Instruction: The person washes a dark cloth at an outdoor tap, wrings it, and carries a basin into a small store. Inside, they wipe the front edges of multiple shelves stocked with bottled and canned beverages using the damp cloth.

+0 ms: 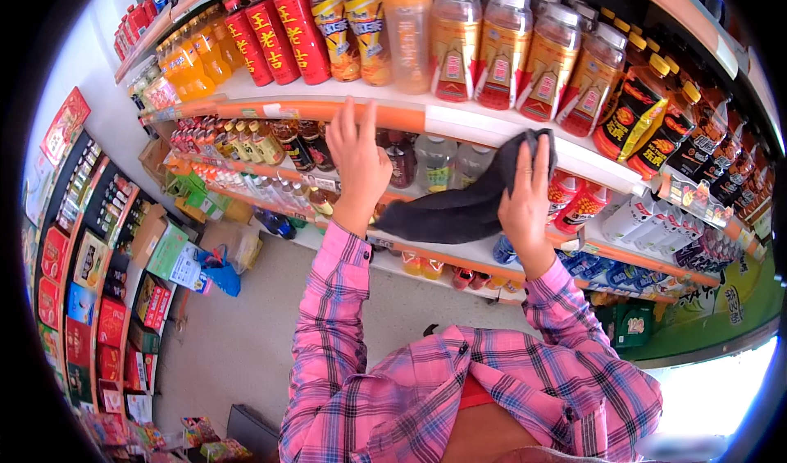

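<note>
My right hand (524, 208) presses a dark grey cloth (452, 217) against the white part of a shelf's front edge (486, 124). The cloth's loose end droops to the left, below the edge. My left hand (358, 161) holds nothing, and its fingers reach up over the orange strip (396, 116) of the same edge; whether they touch it I cannot tell. Just above stand an orange-tinted drink bottle (407, 38), several clear bottles with gold and red labels (503, 57), and red-wrapped bottles (301, 35).
Lower shelves hold more bottles, among them clear ones (435, 161) and red ones (581, 208). Dark bottles with yellow caps (639, 115) stand at the right. A second shelf unit (92, 217) runs along the left. Cartons (178, 260) and a blue bag (221, 273) are on that side.
</note>
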Demonstrator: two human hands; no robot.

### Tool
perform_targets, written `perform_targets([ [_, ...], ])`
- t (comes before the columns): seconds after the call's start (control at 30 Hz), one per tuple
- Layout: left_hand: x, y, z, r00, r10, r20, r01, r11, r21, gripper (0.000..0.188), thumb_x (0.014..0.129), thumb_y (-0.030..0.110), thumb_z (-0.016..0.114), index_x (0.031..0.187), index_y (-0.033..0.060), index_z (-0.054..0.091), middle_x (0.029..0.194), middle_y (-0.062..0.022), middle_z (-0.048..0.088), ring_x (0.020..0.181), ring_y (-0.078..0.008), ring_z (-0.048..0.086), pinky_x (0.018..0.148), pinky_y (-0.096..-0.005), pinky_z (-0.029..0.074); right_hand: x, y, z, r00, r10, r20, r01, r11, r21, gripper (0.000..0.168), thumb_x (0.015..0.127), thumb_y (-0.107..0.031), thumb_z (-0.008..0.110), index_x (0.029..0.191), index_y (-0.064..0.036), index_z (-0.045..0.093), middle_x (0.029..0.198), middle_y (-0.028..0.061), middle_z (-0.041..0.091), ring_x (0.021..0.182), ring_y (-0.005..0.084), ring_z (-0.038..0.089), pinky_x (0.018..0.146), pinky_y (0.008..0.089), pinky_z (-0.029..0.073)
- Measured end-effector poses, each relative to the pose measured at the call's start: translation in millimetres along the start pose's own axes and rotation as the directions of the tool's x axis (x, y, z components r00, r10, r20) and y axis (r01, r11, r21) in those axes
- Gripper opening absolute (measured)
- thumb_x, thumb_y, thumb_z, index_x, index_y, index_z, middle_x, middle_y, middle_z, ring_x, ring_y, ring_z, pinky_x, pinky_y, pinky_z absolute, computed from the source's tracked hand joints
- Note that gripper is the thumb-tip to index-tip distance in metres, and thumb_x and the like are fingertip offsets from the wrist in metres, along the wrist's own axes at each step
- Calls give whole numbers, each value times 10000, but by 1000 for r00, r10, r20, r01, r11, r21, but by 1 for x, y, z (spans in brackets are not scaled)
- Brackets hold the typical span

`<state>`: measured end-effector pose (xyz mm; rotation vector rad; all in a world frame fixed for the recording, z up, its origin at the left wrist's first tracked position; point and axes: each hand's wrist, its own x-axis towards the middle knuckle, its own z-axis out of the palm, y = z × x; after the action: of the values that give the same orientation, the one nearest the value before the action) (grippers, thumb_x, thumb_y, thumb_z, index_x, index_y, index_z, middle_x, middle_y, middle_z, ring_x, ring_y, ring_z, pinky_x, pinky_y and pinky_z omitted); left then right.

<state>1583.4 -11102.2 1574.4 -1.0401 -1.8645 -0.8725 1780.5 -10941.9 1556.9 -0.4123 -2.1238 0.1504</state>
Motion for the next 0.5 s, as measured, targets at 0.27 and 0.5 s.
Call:
perform_targets([
  [0.27,-10,-16,24,995,39,95,-39,999,-1,733,684,-86,531,1383,108,435,1421,-212,316,1286,-415,314,1050,-600,216,37,-84,97,989,-115,91,131,969,-208,639,717,-5,545,1332,67,384,1488,253,203,875,346,562,720,389,550],
  [0.5,-4,-71,-5,1000,23,13,-22,996,-85,691,666,-70,506,1346,18,423,1352,-219,374,1222,-420,362,1028,-534,267,29,-84,81,990,-117,85,114,993,34,680,682,67,527,1346,35,389,1488,213,244,1068,418,516,854,447,487],
])
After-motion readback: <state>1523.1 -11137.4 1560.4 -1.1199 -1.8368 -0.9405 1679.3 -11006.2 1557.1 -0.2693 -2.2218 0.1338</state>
